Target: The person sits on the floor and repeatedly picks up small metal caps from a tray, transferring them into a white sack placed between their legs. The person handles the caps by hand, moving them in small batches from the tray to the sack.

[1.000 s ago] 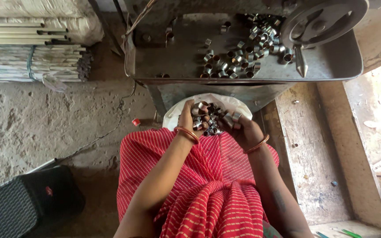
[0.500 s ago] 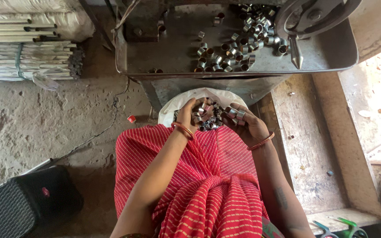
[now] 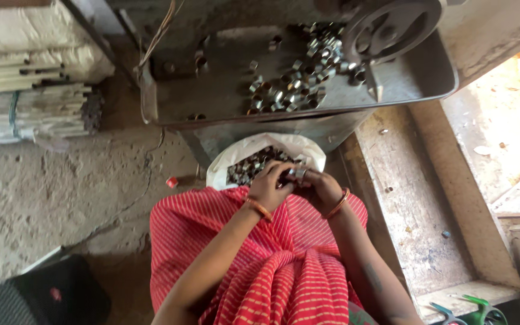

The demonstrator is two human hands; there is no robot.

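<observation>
The left hand point(image 3: 270, 183) and the right hand point(image 3: 320, 188) meet at the near edge of a white sack point(image 3: 260, 150) that stands open on the floor against the person's knees, low enough to be reached from a seated position. Both hands are curled, fingers bent inward, and between them they pinch a small cluster of short metal rings point(image 3: 293, 174); which hand carries most of it cannot be told. The sack is filled with more of the same rings point(image 3: 248, 168). Above it a grey metal tray point(image 3: 224, 90) on the machine's surface holds a loose heap of rings point(image 3: 308, 78) beside a dark handwheel point(image 3: 392, 27) (its raised rim keeps them from rolling off). Red striped cloth point(image 3: 254, 253) covers the lap.
</observation>
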